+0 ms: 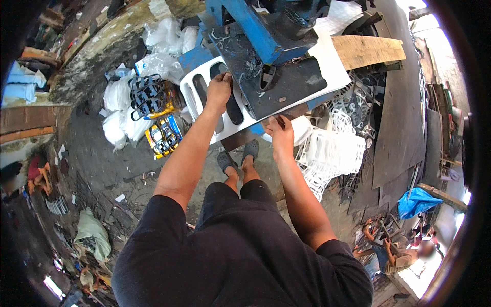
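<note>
A workshop: heavy blue metal machine at top centre, white perforated cut-out sheets heaped right of centre, scrap-littered dark-grey floor at left.

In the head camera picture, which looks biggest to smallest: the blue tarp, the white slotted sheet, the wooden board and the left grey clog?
1. White slotted sheet
2. Wooden board
3. Blue tarp
4. Left grey clog

That's only how they look here.

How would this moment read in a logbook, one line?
left hand: holds slotted white sheet; right hand: at sheet's near edge, hold unclear; ahead: blue machine; right: white cut-out pile
</note>
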Demonstrator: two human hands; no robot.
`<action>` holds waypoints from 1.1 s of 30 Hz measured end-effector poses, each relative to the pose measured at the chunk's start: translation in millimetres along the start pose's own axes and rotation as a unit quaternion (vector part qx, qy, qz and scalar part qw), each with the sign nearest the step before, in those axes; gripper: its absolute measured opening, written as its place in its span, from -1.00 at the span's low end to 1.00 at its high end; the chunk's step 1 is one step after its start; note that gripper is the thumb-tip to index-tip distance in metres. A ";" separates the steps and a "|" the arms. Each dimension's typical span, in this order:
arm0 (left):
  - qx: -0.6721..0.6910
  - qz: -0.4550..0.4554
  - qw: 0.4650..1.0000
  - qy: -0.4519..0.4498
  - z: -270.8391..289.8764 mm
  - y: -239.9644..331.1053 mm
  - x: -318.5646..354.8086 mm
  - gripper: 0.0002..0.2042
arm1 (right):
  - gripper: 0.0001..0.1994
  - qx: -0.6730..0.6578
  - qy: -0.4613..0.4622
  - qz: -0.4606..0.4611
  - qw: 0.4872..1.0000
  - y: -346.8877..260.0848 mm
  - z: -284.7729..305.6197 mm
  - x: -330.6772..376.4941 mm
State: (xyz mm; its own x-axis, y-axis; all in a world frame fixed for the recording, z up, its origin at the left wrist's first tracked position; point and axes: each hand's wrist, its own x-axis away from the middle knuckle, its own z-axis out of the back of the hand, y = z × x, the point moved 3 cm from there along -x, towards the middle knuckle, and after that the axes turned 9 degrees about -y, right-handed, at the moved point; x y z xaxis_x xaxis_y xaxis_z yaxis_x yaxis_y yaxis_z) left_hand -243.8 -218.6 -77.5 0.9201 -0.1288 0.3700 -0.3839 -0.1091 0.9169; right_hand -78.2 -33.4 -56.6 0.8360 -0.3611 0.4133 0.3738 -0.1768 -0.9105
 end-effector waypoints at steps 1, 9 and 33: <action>0.032 0.021 0.999 -0.023 -2.5 -0.6 3.8 -0.65 | -0.65 -0.076 -0.007 -0.069 0.995 -0.6 -1.7 -2.9; 0.087 0.064 0.994 0.010 1.3 12.3 -0.7 -0.45 | -0.82 -0.167 0.000 -0.080 0.983 -0.4 -1.3 -20.7; 0.302 0.036 0.950 -0.071 -59.4 79.5 4.5 -0.19 | -0.82 -0.074 0.041 -0.026 0.996 -31.7 38.5 -92.1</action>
State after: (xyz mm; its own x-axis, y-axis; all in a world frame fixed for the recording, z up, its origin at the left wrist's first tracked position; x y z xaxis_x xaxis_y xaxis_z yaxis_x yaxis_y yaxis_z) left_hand -265.5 -169.3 6.0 0.8865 -0.2844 0.3651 -0.4596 -0.6344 0.6216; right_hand -151.6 40.7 -66.4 0.7788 -0.4211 0.4649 0.3475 -0.3274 -0.8787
